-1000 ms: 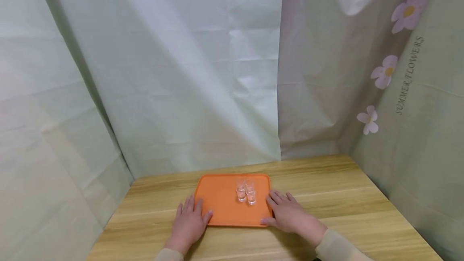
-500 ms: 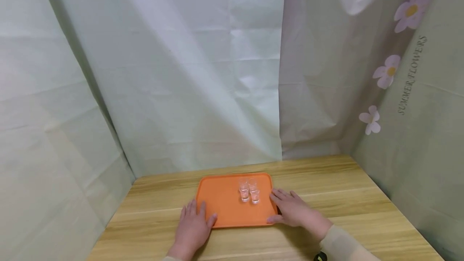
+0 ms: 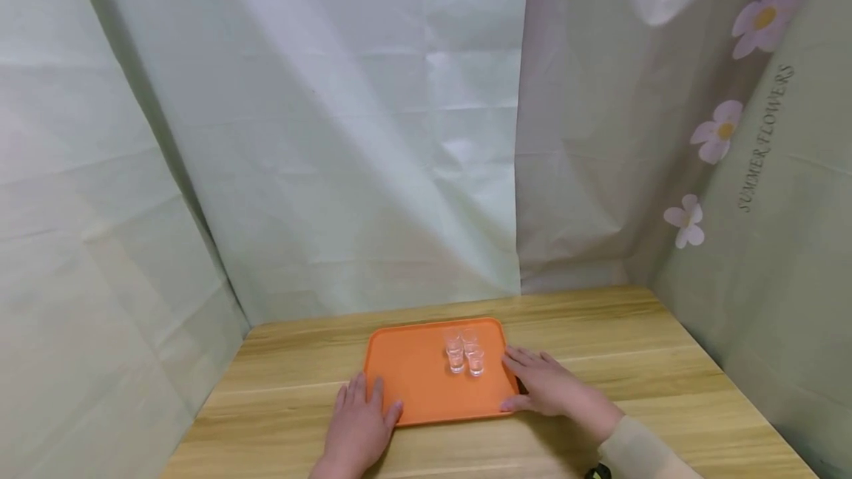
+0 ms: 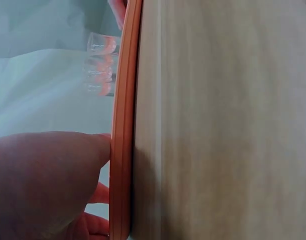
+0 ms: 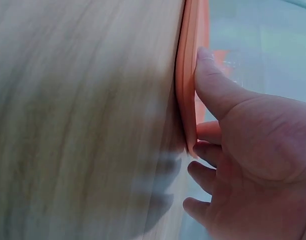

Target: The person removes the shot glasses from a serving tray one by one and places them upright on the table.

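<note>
An orange rectangular tray (image 3: 413, 383) lies on the wooden table, its near edge slightly slanted. Several small clear shot glasses (image 3: 464, 353) stand upright in a cluster on its right half. My left hand (image 3: 359, 427) rests at the near left corner, fingers extended along the side and thumb on the rim (image 4: 124, 125). At the near right corner is my right hand (image 3: 549, 383); its thumb (image 5: 208, 70) lies on the rim and its loosely bent fingers are against or beside the outer side. Whether any fingertip reaches under the tray is hidden.
The wooden table (image 3: 599, 346) extends on both sides of the tray. Pale curtains (image 3: 373, 154) hang behind and beside it, with printed flowers (image 3: 715, 131) at the right. A dark round item (image 3: 597, 471) shows by the right sleeve.
The tray has slid a little to the right and slightly nearer, turning a bit, and the glasses on it moved along. Both hands have shifted right with it, keeping contact.
</note>
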`<action>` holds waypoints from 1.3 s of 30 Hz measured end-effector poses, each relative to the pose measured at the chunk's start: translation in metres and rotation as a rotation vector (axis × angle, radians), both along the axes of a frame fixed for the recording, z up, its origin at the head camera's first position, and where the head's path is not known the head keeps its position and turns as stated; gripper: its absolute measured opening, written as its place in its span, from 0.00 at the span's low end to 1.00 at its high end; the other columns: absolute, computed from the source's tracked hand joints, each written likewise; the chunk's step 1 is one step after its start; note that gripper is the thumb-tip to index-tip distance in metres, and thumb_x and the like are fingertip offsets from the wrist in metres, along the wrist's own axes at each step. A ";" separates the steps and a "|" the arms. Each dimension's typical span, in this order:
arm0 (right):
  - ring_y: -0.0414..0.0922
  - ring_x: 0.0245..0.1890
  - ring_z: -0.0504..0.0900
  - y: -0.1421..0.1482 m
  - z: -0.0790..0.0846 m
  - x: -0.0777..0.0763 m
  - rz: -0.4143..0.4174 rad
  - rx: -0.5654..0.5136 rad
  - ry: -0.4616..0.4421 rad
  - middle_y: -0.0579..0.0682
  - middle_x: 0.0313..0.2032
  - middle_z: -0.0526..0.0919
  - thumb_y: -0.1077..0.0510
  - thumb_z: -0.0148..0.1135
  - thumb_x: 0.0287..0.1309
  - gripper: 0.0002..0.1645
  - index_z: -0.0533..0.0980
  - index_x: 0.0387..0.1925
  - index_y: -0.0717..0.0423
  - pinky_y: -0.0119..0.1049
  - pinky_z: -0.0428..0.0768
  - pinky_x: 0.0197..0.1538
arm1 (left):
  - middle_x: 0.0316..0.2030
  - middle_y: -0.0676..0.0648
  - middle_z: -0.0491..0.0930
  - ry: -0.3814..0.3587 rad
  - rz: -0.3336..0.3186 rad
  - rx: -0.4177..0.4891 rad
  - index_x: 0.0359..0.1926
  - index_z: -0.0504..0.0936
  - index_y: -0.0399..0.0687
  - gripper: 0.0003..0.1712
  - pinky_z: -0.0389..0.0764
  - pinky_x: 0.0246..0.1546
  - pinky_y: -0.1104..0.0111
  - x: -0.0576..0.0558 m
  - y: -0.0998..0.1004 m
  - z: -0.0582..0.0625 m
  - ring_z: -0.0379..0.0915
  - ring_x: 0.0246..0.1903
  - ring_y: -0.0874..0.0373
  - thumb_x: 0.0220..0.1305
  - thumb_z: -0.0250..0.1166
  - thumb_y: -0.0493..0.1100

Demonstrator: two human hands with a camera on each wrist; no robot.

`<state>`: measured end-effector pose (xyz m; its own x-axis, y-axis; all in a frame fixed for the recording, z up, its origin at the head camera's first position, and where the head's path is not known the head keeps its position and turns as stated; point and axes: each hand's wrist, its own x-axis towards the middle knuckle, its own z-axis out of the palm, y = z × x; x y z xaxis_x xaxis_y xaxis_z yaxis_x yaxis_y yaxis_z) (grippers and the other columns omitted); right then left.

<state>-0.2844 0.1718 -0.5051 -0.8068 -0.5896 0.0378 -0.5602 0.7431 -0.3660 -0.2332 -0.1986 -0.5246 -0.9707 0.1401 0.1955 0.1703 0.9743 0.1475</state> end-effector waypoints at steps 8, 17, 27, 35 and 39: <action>0.73 0.78 0.65 0.008 0.001 0.007 0.003 -0.047 0.006 0.72 0.79 0.65 0.32 0.73 0.68 0.58 0.68 0.77 0.73 0.79 0.61 0.75 | 0.72 0.19 0.70 -0.005 -0.015 0.028 0.70 0.80 0.30 0.38 0.60 0.78 0.32 0.005 0.005 0.000 0.63 0.76 0.25 0.80 0.65 0.60; 0.73 0.78 0.65 0.014 -0.019 -0.001 0.006 -0.110 0.043 0.71 0.79 0.66 0.29 0.72 0.66 0.58 0.70 0.77 0.71 0.77 0.63 0.76 | 0.71 0.19 0.71 0.017 -0.047 0.033 0.69 0.80 0.29 0.37 0.62 0.77 0.32 0.005 0.001 0.000 0.64 0.75 0.24 0.79 0.66 0.59; 0.76 0.77 0.64 0.010 0.002 0.004 -0.006 -0.134 0.055 0.75 0.77 0.67 0.37 0.82 0.59 0.61 0.68 0.76 0.76 0.76 0.63 0.76 | 0.71 0.24 0.74 0.009 -0.117 0.073 0.71 0.81 0.35 0.35 0.63 0.74 0.28 -0.002 -0.015 0.002 0.66 0.73 0.22 0.79 0.67 0.58; 0.74 0.78 0.65 -0.001 0.007 0.003 -0.132 -0.267 0.026 0.75 0.77 0.68 0.43 0.83 0.61 0.58 0.67 0.77 0.75 0.72 0.62 0.79 | 0.75 0.33 0.75 -0.018 -0.013 0.077 0.75 0.80 0.40 0.34 0.60 0.74 0.25 -0.007 -0.027 0.000 0.63 0.76 0.24 0.82 0.64 0.58; 0.72 0.76 0.69 -0.009 0.005 0.002 -0.182 -0.330 0.038 0.75 0.75 0.70 0.46 0.83 0.62 0.54 0.69 0.76 0.74 0.69 0.66 0.78 | 0.76 0.31 0.72 0.006 0.019 0.100 0.76 0.77 0.34 0.35 0.61 0.74 0.26 -0.014 -0.030 -0.006 0.62 0.76 0.23 0.82 0.64 0.55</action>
<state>-0.2826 0.1626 -0.4999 -0.8914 -0.3882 0.2338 -0.4480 0.6773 -0.5835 -0.2469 -0.2283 -0.5304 -0.9719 0.1007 0.2129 0.1526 0.9579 0.2434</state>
